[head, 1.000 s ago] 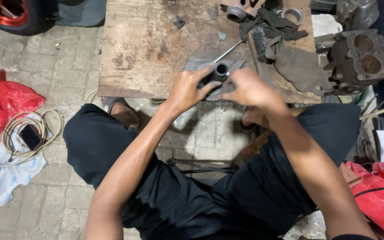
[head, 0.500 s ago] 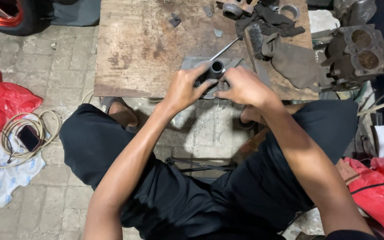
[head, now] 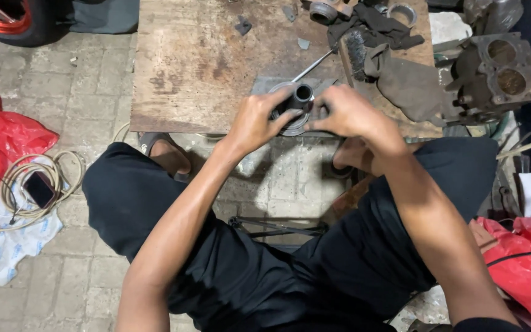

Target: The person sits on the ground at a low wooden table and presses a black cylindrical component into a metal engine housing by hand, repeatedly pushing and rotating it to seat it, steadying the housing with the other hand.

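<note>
A dark metal part with a short upright tube (head: 302, 95) on a round flange stands on a grey metal plate (head: 265, 84) at the near edge of a worn wooden board (head: 204, 61). My left hand (head: 256, 120) grips the left side of the round part, thumb against the tube. My right hand (head: 348, 110) clasps its right side. Both hands cover most of the flange. A thin metal rod (head: 314, 64) lies just behind the part, pointing up and right.
Dark rags (head: 379, 31), a wire brush, metal rings (head: 404, 12) and a bearing lie at the board's far right. An engine cylinder block (head: 496, 71) sits to the right. Red plastic bags (head: 1, 138), a coiled cable with a phone (head: 38, 184) rest on the paved floor.
Both hands stay on the round part; the view has shifted a little, and my fingers have closed tighter around the tube.
</note>
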